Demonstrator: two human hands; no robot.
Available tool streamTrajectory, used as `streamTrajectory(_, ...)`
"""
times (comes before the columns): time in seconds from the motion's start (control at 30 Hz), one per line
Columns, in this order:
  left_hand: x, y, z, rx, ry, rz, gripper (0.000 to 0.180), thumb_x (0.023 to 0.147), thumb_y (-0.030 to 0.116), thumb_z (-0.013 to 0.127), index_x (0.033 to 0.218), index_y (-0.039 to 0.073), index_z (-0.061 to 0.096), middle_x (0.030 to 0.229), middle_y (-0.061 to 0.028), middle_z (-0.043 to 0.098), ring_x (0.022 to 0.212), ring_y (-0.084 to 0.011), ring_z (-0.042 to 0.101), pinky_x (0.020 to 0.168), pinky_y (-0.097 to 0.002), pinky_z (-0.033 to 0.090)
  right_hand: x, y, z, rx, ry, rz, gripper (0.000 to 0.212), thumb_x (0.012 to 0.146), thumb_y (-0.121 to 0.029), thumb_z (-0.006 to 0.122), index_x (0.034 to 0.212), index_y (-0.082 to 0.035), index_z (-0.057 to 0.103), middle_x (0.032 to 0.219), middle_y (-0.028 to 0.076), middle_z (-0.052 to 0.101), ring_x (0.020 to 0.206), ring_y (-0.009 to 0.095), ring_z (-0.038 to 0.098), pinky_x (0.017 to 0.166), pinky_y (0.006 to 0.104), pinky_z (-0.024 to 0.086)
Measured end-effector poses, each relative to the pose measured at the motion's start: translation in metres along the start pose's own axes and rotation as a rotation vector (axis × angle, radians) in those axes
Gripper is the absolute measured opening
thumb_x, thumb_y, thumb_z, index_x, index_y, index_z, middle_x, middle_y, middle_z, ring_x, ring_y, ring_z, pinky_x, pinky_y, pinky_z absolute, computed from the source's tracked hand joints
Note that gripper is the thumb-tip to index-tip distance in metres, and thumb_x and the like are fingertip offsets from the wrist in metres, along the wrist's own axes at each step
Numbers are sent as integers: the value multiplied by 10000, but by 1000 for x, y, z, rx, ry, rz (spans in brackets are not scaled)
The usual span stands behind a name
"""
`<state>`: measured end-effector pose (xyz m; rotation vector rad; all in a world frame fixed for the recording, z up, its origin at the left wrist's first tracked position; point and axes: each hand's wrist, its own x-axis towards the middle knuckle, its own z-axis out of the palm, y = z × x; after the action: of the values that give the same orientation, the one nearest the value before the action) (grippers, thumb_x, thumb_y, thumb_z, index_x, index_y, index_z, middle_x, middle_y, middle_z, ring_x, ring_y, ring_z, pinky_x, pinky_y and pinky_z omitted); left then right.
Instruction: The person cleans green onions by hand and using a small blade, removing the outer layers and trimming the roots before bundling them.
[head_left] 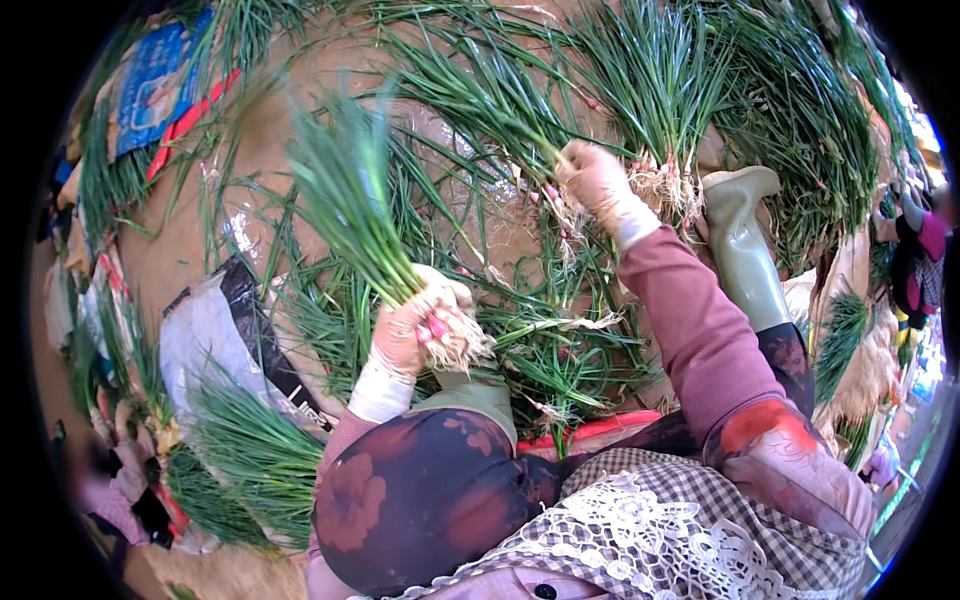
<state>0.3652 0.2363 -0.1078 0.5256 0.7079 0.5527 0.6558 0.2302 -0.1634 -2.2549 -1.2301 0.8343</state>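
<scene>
My left hand (398, 335)'s wrapped tight round a fat bunch of green onions (350, 205), pink bulbs (434, 327) and stringy roots (462, 345) poking out by my fist, leaves fanned up over the brown ground (325, 45). Meanwhile my right hand (598, 185)'s pinching some more stalks (515, 110), just beside a big leafy pile (655, 75) and near my green boot (738, 235).

No words or numbers clearly legible. White-and-black sack (205, 335), left of center: pale block lettering (304, 404) on the lower end of its dark band, tilted, only a few characters showing, too small to make out. Blue sheet (150, 75), upper left: whitish marks on its face, print or glare, can't tell which.
</scene>
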Motion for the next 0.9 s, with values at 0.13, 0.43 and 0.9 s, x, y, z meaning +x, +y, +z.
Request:
streamTrajectory(0.13, 3, 3, -7, -398, -23, 10, 100, 750, 93, 556, 810, 34, 502, 654, -64, 508, 748, -230, 541, 741, -386, 444, -15, -21, -14, 121, 71, -54, 190, 761, -229, 532, 870, -78, 569, 770, 134, 575, 686, 262, 549, 640, 330, 425)
streamTrajectory(0.43, 12, -22, -12, -185, 199, -322, 313, 793, 129, 510, 1068, -18, 491, 688, -70, 539, 615, -170, 529, 561, -299, 474, -88, -80, 19, -213, -366, -139, 274, 780, -354, 520, 887, -101, 514, 721, 121, 561, 709, 278, 568, 621, 363, 452)
streamTrajectory(0.9, 2, -9, -18, -168, 185, -70, 232, 788, 103, 529, 985, -16, 502, 724, -117, 569, 642, -194, 554, 567, -311, 476, 5, 26, 10, 131, -132, 110, 174, 750, -232, 516, 805, -80, 582, 716, 98, 605, 707, 238, 576, 685, 347, 430)
